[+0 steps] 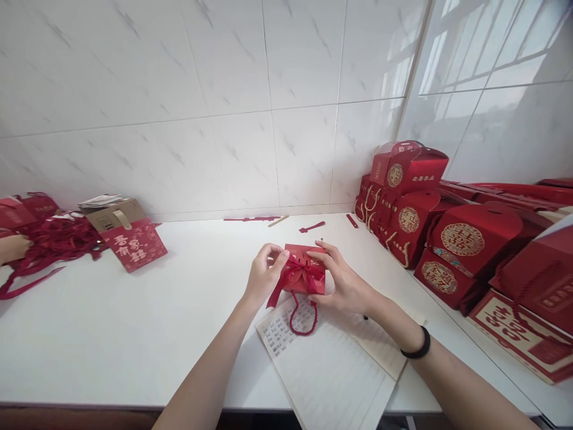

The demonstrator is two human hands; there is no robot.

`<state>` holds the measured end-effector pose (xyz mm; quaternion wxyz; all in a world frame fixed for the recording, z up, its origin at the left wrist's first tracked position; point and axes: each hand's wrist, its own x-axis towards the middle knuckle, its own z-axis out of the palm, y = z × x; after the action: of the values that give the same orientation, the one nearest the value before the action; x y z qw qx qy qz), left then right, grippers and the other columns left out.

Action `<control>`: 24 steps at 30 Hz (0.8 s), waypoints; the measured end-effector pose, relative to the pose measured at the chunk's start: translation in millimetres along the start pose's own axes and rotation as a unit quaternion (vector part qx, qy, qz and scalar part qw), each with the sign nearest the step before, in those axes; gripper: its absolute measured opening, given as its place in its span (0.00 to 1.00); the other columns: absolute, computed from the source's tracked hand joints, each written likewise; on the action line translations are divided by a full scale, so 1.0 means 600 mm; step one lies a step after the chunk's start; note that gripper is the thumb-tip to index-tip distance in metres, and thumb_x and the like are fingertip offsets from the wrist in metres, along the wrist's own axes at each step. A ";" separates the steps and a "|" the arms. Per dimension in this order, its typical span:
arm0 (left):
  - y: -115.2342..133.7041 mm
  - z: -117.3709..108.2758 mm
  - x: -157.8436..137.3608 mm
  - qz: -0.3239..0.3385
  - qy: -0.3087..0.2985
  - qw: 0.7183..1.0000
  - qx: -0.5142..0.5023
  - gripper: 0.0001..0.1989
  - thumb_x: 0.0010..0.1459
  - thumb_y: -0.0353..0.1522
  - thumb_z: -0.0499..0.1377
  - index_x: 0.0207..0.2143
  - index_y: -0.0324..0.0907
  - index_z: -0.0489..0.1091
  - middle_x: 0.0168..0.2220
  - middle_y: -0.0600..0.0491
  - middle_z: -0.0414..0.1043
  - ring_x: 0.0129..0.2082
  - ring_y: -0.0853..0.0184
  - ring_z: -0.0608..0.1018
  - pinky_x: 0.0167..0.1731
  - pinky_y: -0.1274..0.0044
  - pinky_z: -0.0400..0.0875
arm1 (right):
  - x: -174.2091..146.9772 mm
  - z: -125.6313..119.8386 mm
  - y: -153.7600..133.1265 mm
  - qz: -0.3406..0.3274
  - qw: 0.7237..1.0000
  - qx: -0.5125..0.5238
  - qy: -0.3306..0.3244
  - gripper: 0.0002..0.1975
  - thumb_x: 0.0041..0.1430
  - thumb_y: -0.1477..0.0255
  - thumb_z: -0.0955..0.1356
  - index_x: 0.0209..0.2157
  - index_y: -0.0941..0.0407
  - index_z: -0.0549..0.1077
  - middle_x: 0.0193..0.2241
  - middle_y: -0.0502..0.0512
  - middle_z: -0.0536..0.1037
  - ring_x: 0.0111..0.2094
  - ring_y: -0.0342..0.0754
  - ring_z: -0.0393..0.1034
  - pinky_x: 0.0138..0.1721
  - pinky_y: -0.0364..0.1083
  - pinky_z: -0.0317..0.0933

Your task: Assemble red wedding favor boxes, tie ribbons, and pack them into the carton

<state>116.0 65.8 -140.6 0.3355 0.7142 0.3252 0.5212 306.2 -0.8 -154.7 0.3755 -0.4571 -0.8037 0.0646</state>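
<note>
A small red gift box [317, 252] with gold print is held over an open notebook, a dark red ribbon [303, 272] tied in a bow across its front. From its lower side hangs a twisted red cord handle [304, 333], lying over the page. My left hand [264, 272] is closed at the box's left edge, its thumb beside the bow; whether it also pinches the ribbon I cannot tell. Curled round the right side, my right hand [344, 280] grips the box with fingers on top and thumb below. The notebook [344, 364] has small handwriting at its upper left.
Stacked red gift boxes [416, 221] line the right side. Ribbon scraps [253, 218] lie along the wall. At the left are a heap of red ribbon [60, 239], a cardboard box [119, 216], a red printed card [136, 246] and part of another person's hand [14, 248].
</note>
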 end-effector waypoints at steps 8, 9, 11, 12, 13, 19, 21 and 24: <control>0.005 0.001 0.002 0.010 -0.045 0.997 -0.066 0.08 0.53 0.36 0.58 0.26 0.41 0.67 0.26 0.55 0.68 0.28 0.69 0.71 0.30 0.77 0.67 | -0.003 -0.003 0.010 0.031 0.985 0.169 -0.002 0.35 0.50 0.49 0.69 0.50 0.54 0.55 0.60 0.65 0.46 0.61 0.58 0.45 0.56 0.60 0.55; 0.005 0.000 0.003 0.009 -0.047 0.996 -0.070 0.07 0.53 0.35 0.58 0.26 0.41 0.66 0.26 0.55 0.68 0.28 0.69 0.71 0.30 0.77 0.67 | -0.003 -0.002 0.010 0.043 0.980 0.195 0.004 0.28 0.54 0.50 0.67 0.46 0.54 0.56 0.60 0.65 0.49 0.60 0.56 0.48 0.55 0.59 0.56; 0.004 -0.002 0.003 0.010 -0.050 0.996 -0.076 0.06 0.52 0.34 0.58 0.25 0.41 0.66 0.25 0.55 0.67 0.27 0.70 0.70 0.29 0.78 0.66 | -0.001 -0.001 0.008 0.057 0.974 0.218 0.021 0.19 0.59 0.54 0.65 0.39 0.54 0.57 0.58 0.63 0.54 0.59 0.54 0.51 0.52 0.56 0.60; 0.003 -0.003 0.004 0.011 -0.050 0.996 -0.079 0.06 0.51 0.33 0.58 0.24 0.41 0.66 0.25 0.55 0.67 0.27 0.70 0.70 0.29 0.78 0.66 | 0.000 -0.001 0.007 0.063 0.973 0.219 0.030 0.17 0.60 0.56 0.64 0.36 0.54 0.58 0.57 0.62 0.56 0.59 0.53 0.51 0.51 0.55 0.61; 0.003 -0.003 0.003 0.011 -0.050 0.995 -0.081 0.06 0.51 0.33 0.58 0.24 0.41 0.66 0.25 0.55 0.67 0.27 0.70 0.70 0.29 0.78 0.67 | 0.002 0.000 0.005 0.069 0.973 0.218 0.041 0.16 0.60 0.57 0.64 0.34 0.54 0.59 0.55 0.61 0.58 0.58 0.52 0.53 0.50 0.54 0.63; 0.008 -0.002 0.001 0.005 -0.044 0.997 -0.065 0.09 0.54 0.36 0.58 0.25 0.40 0.65 0.26 0.55 0.67 0.28 0.70 0.71 0.30 0.78 0.67 | 0.011 0.002 0.008 0.099 0.957 0.252 0.103 0.18 0.60 0.57 0.64 0.26 0.56 0.63 0.49 0.60 0.64 0.55 0.52 0.57 0.44 0.49 0.67; 0.008 -0.001 0.000 0.010 -0.049 0.998 -0.044 0.10 0.56 0.37 0.57 0.26 0.41 0.65 0.26 0.56 0.66 0.28 0.70 0.71 0.31 0.78 0.67 | 0.011 0.002 0.011 0.096 0.954 0.252 0.134 0.17 0.59 0.58 0.66 0.25 0.56 0.63 0.47 0.60 0.65 0.56 0.52 0.57 0.45 0.49 0.66; 0.003 0.002 -0.001 0.055 -0.056 0.997 -0.022 0.09 0.57 0.37 0.56 0.27 0.42 0.65 0.30 0.54 0.65 0.32 0.69 0.71 0.34 0.77 0.68 | 0.009 0.002 0.015 0.070 0.955 0.232 0.173 0.15 0.59 0.60 0.67 0.25 0.56 0.64 0.48 0.59 0.65 0.55 0.51 0.58 0.45 0.49 0.66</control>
<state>116.9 64.1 -140.0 0.3398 0.7514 0.2547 0.5051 309.9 9.1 -156.7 0.5989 -0.4164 -0.6556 0.1953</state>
